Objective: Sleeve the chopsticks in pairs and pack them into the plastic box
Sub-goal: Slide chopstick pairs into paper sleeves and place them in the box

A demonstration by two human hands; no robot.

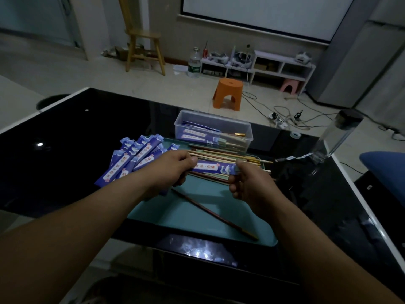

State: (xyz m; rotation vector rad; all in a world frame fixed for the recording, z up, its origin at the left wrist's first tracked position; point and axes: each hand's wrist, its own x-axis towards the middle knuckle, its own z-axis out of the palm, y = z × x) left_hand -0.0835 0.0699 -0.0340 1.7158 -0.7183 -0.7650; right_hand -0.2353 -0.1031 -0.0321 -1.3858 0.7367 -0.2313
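Sleeve [213, 168], flat blue printed paper, is pinched at each end by the left hand [173, 170] and right hand [247, 183], forearms outstretched above the teal tray [197, 213]; clear plastic box [213, 130] sits behind.

The room is dimly lit. A pale tiled floor [87, 69] is seen, with cables lying on it. A wooden chair [143, 38] is placed near the wall. A low white shelf [282, 66] is set under a large white screen [263, 12]. An orange stool [229, 93] and a pink stool [290, 85] are seen on the floor.
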